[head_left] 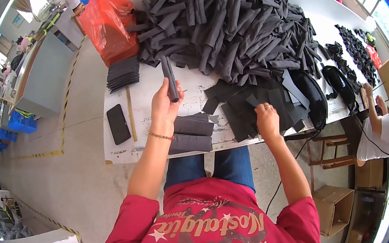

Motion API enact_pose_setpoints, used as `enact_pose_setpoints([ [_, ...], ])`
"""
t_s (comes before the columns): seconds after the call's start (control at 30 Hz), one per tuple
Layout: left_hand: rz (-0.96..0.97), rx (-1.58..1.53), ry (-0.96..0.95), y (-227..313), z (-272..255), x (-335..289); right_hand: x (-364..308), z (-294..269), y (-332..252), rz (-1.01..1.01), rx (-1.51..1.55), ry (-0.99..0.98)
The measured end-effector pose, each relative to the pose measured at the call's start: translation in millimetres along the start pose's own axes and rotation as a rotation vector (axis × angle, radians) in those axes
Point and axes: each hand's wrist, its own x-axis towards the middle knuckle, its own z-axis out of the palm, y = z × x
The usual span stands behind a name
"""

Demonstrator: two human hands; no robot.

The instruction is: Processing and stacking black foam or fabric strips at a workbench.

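Observation:
Upright in my left hand (pixel 165 105) is a dark grey fabric tube (pixel 169 75), the fingers wrapped round its lower end. My right hand (pixel 267 121) is over a loose spread of flat black pieces (pixel 236 120), its fingertips pinched on the edge of one of them. Just in front of my body, beside the left wrist, several dark grey fabric strips (pixel 194 127) lie flat at the table's near edge. A huge heap of similar grey tubes (pixel 225 28) covers the far part of the white table (pixel 147 94).
A black phone (pixel 119 124) and a thin wooden strip (pixel 131 114) lie at the left. Behind them are a dark fabric stack (pixel 123 74) and a red plastic bag (pixel 109 26). A black mesh case (pixel 312 94) stands right. Another person (pixel 386 125) sits at the far right.

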Motion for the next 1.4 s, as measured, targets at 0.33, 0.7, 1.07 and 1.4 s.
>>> enact_pose_setpoints([
  [0.33,0.017,-0.026,-0.069,-1.7,-6.1,-26.3,14.4,-80.3,-103.4,0.002,0.793,0.080],
  [0.7,-0.006,0.114,-0.088,0.6,10.7,-45.5,9.7,-81.8,-142.5,-0.290,0.609,0.258],
  [1.07,-0.029,0.149,-0.207,-0.4,23.7,-63.5,19.8,-81.8,-140.4,-0.368,0.311,0.458],
  [1.4,0.199,0.145,-0.363,-20.8,38.6,-88.2,14.5,-77.2,-172.2,-0.307,0.684,0.290],
])
